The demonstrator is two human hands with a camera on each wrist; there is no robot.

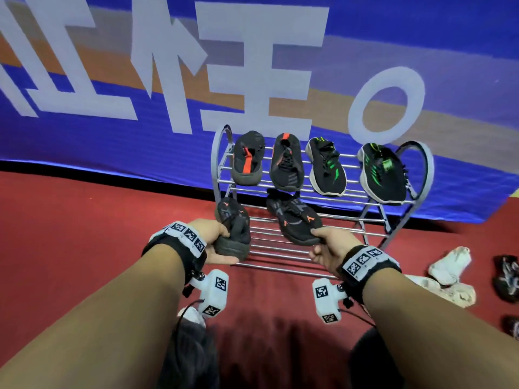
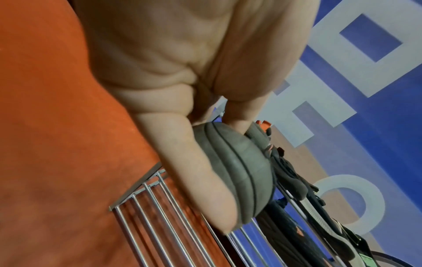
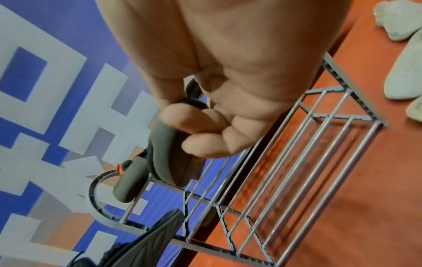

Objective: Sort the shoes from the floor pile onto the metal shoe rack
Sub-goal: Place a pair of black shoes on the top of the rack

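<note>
A two-tier metal shoe rack [image 1: 280,256] stands against the banner. Its top tier carries two black shoes with orange marks [image 1: 247,158] and two black shoes with green marks [image 1: 383,175]. At the lower tier's left end, my left hand [image 1: 224,245] grips the heel of a black shoe with orange accents [image 1: 233,217]; in the left wrist view, fingers [image 2: 200,171] cup its grey sole [image 2: 239,171] over the rack bars [image 2: 146,225]. My right hand [image 1: 318,242] pinches the heel of the matching shoe [image 1: 295,220], which lies on the lower bars; its sole [image 3: 169,162] shows under my fingers [image 3: 200,130].
White shoes [image 1: 449,265] and dark shoes [image 1: 505,276] lie on the red carpet [image 1: 84,220] to the rack's right. A blue banner wall [image 1: 112,136] closes the space behind. The lower tier's right half [image 3: 297,153] holds no shoes.
</note>
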